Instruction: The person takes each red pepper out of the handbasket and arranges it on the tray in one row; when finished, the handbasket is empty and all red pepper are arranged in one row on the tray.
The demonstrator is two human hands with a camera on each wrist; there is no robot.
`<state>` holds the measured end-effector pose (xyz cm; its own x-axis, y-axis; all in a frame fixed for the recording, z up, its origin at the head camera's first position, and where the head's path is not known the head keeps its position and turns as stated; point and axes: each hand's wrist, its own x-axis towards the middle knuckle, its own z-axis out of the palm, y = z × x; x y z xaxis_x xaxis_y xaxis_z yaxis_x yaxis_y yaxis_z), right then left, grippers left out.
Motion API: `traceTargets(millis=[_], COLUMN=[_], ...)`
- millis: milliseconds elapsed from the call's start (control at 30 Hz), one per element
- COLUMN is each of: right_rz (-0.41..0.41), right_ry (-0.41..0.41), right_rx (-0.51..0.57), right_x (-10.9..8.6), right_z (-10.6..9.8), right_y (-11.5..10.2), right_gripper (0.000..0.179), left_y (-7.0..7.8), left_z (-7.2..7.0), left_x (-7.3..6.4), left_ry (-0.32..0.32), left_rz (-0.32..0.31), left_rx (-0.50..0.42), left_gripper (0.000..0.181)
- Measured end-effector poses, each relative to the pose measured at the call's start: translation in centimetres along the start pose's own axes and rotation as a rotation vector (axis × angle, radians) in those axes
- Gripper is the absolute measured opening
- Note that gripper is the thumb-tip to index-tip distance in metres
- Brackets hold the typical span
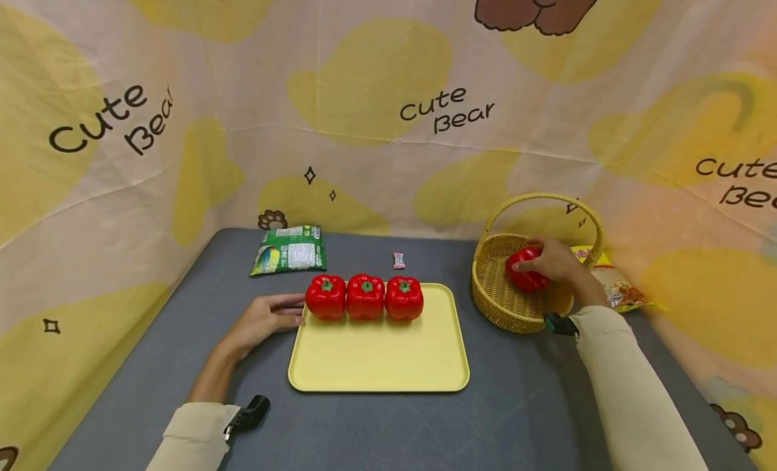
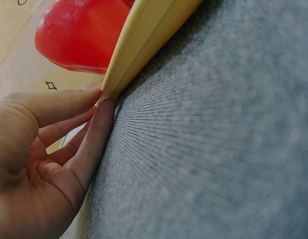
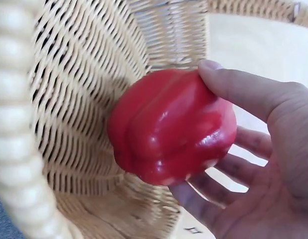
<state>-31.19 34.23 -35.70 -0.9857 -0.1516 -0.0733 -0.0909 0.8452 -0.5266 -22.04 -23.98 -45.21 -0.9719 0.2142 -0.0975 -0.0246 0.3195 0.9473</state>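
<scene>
In the head view, my right hand point(image 1: 555, 260) holds a red bell pepper point(image 1: 527, 268) inside the yellow wicker basket point(image 1: 490, 309). The right wrist view shows thumb and fingers around that bell pepper point(image 3: 169, 124), against the woven wall point(image 3: 79, 99). My left hand point(image 1: 264, 322) is at the left edge of a yellow rectangular tray point(image 1: 376, 363); in the left wrist view its thumb and fingers pinch the tray's rim point(image 2: 139, 45). Three more red bell peppers stand in a row along the tray's far side: left point(image 1: 326, 299), middle point(image 1: 365, 297) and right point(image 1: 404, 299).
A green snack bag point(image 1: 291, 250) lies at the back left of the dark grey table point(image 1: 388, 430). Behind the tray is a small pink-and-white wrapped candy point(image 1: 398, 260). Another yellow food bag point(image 1: 619, 289) lies right of the basket, whose tall handle point(image 1: 540, 196) arches over it. Printed cloth hangs around the table.
</scene>
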Motion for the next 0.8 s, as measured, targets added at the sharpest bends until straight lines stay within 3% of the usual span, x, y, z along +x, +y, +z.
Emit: traceTargets(millis=[233,800], right_rz=[-0.013,-0.125], right_ry=[0.004,0.146], right_rx=[0.016,0.049], right_x=[-1.8,-6.3], right_z=[-0.3,0.7], right_y=[-1.3,-3.1], right_gripper=[0.087,0.083], left_y=[-0.1,0.1], left_z=[-0.1,-0.1], left_x=[0.1,0.0], left_ry=[-0.005,-0.008], left_rz=[0.009,-0.001], left_rx=[-0.005,-0.001], left_gripper=[0.055,0.057])
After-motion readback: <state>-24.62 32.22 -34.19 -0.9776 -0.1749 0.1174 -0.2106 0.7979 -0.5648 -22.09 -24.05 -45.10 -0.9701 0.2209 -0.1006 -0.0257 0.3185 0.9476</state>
